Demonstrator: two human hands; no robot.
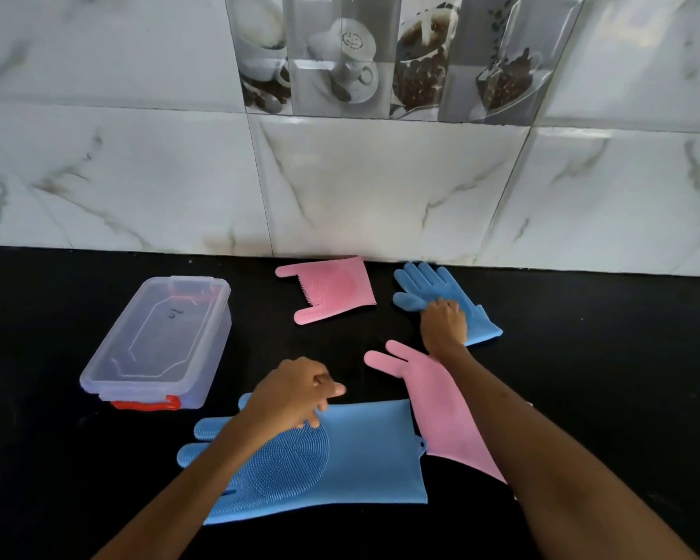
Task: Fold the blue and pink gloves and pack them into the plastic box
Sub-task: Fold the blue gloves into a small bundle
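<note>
Black counter (603, 357) with four gloves. Nearest, a blue glove (364, 454) lies flat, bristled palm up, cuff to the right; the left hand (296, 392), fingers curled loosely together, rests on its upper edge. Just right, a pink glove (437, 402) lies partly under the right forearm. Left, a clear plastic box (158, 341), lid on, red clasps. Farther back, the right hand (444, 319) presses, fingers together, on a second blue glove (429, 282). A second pink glove (332, 286) lies against the tiled wall (380, 183).
</note>
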